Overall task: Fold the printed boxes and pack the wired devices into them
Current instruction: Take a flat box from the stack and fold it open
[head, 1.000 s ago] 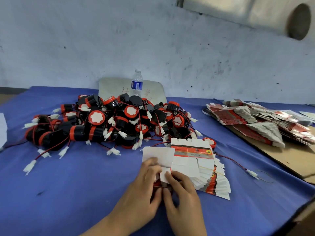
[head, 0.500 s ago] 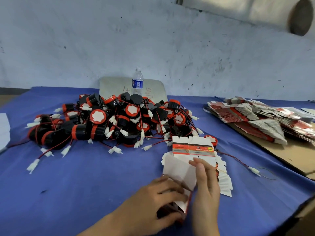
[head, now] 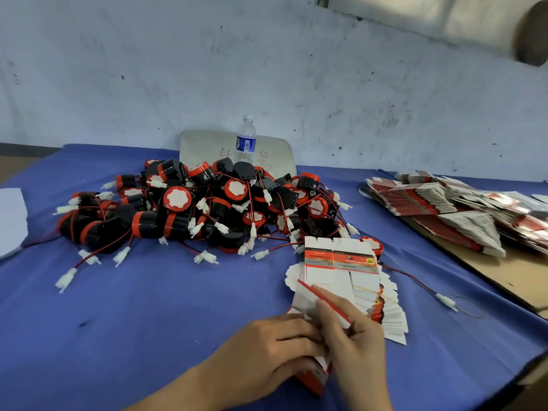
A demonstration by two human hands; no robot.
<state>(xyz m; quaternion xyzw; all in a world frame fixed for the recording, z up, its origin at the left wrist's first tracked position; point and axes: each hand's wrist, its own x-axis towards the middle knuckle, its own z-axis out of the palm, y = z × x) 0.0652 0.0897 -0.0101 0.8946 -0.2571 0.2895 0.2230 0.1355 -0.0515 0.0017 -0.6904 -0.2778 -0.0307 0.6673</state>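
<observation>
My left hand [head: 268, 348] and my right hand [head: 354, 342] meet low in the middle, both gripping one red-and-white printed box [head: 308, 301]. The box is partly folded up, its white flap tilted upward and its red end [head: 314, 379] below my palms. Just behind it lies a fanned stack of flat printed boxes [head: 344, 271] bound by a thin band. A big heap of black-and-red wired devices [head: 201, 206] with white plugs covers the middle of the blue table [head: 148, 307]. One device [head: 372, 244] sits behind the stack, its wire running right.
A water bottle [head: 246, 140] stands behind the heap against a pale board [head: 201, 146]. More flat boxes [head: 444, 203] are piled on brown cardboard [head: 516, 271] at the right. White paper [head: 10, 221] lies at the left edge. A rubber band [head: 470, 307] lies near the loose plug.
I lifted one flat box off the stack and drew it toward me; it has gone from flat to partly folded between both hands. My right hand moved over its upper flap.
</observation>
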